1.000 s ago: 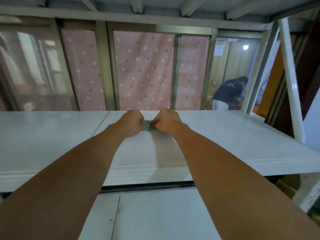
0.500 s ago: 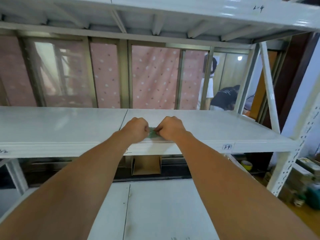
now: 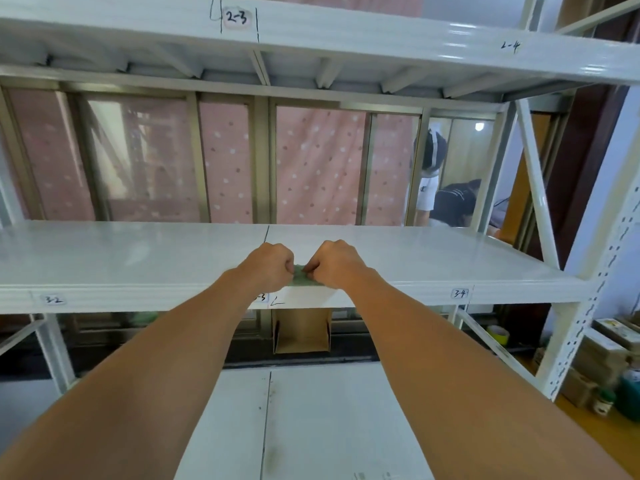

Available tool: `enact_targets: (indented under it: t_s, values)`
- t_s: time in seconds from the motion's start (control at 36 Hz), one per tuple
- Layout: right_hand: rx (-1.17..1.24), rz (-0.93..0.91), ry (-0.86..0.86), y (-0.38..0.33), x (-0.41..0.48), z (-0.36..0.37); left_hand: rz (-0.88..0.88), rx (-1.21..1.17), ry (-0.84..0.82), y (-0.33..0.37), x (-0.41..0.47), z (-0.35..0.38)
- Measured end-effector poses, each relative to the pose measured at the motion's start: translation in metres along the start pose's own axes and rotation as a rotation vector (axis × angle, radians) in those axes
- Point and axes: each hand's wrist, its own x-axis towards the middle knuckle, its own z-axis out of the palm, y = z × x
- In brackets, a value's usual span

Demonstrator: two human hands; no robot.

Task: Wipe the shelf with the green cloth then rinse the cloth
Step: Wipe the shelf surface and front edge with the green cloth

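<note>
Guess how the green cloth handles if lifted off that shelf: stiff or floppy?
Likely floppy: the green cloth is crumpled small between the left hand and right hand. Probably light, being mostly hidden by them. May slide easily on the glossy shelf.

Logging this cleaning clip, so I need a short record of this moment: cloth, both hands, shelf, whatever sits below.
cloth: green cloth, bunched at the shelf's front edge
left: left hand grips the cloth
right: right hand grips the cloth
shelf: white shelf, front lip labelled 3-2 and 3-4
below: open cardboard box
</note>
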Motion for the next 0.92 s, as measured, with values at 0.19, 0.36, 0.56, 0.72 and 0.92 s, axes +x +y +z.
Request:
enact_targets:
  t_s: [0.19,0.36,0.56,0.72,0.92]
  values:
    - [0.006,-0.004,-0.016,0.001,0.032,0.011,-0.046,-0.005,0.019,-0.018,0.028,0.006]
    - [0.03,-0.012,-0.039,0.003,0.077,0.023,-0.076,-0.007,0.045,-0.041,0.062,0.009]
    - [0.047,-0.023,-0.037,0.008,0.139,0.041,-0.09,0.016,0.05,-0.072,0.116,0.012]
    - [0.086,0.008,-0.036,0.016,0.198,0.059,-0.078,0.029,0.062,-0.095,0.167,0.018]
    - [0.098,0.013,-0.022,0.029,0.254,0.071,-0.108,0.039,0.059,-0.117,0.222,0.027]
